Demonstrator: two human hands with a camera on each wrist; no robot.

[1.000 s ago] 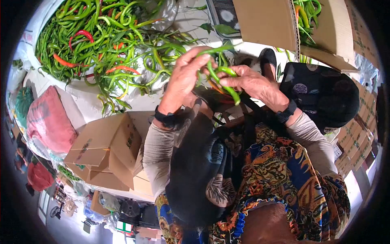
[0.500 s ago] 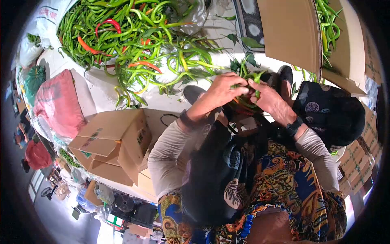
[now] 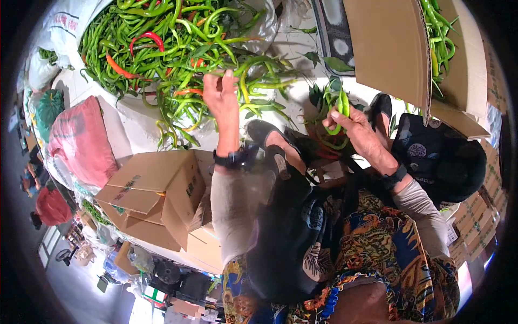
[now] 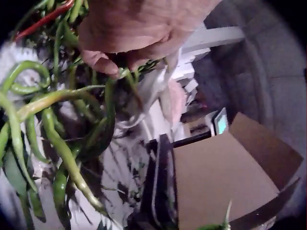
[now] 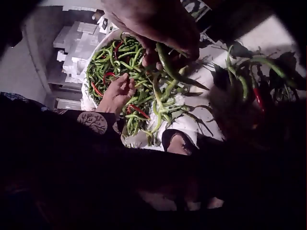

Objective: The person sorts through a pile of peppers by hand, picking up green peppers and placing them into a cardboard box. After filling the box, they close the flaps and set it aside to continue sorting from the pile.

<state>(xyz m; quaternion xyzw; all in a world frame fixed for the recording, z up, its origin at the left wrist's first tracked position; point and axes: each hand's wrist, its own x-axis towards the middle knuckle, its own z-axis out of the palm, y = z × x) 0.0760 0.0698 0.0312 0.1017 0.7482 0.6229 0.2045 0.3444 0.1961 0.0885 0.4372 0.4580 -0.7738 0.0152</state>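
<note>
My left hand [image 3: 221,100] is over the near side of a big heap of chili peppers [image 3: 162,70], mostly green with some red and orange. Its thumb and finger are apart; in the left wrist view the fingertips are right at the stem of a curved green chili pepper [image 4: 110,103]. Over the lap, my right hand [image 3: 359,135] pinches green chili peppers [image 3: 345,102] between thumb and fingers. In the right wrist view one green chili pepper [image 5: 168,64] sticks out below the fingers. Beneath this hand lie more chili peppers and dark leaves [image 3: 318,100].
At the upper right stands an open cardboard box [image 3: 386,54] with green peppers inside. Another cardboard box [image 3: 145,181] is left of the person. A pink sack [image 3: 83,140] lies beyond it. A black patterned stool or cushion [image 3: 437,148] is at the right.
Both hands were together on green peppers over the lap; the left hand has since moved left to the heap. My right hand keeps green peppers, and the head view has shifted.
</note>
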